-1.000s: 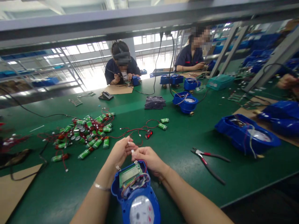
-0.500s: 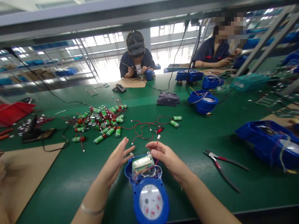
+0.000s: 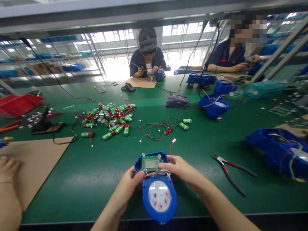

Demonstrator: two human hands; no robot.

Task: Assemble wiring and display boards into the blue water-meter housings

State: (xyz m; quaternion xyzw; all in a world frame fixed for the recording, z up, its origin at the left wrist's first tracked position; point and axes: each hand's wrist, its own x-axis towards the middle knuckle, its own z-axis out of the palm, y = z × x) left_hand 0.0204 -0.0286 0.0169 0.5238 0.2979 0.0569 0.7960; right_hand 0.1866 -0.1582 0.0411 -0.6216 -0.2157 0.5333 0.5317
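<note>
Both my hands grip a blue water meter point(image 3: 146, 189) near the front of the green table. My left hand point(image 3: 128, 184) is closed around its left side, thumb by the lower corner of the circuit board. My right hand point(image 3: 179, 168) holds the right side, its thumb resting on the edge of the small display board point(image 3: 150, 164). The round dial point(image 3: 159, 196) with red pointers faces up, closest to me. A red wire with a white connector point(image 3: 174, 141) sticks up beside my right fingers. Fingers under the housing are hidden.
Green batteries point(image 3: 113, 120) with red wires lie heaped ahead on the left. A small red-lit display module point(image 3: 168, 131) sits beyond the meter. Cutting pliers point(image 3: 228, 170) and another blue meter point(image 3: 276, 154) lie right. A person's hand point(image 3: 8, 170) rests at the left; co-workers point(image 3: 147, 61) sit opposite.
My hands went from hovering apart over the meter to gripping both its sides. The meter appears lifted and shifted, its display now facing me. The camera view has turned slightly left.
</note>
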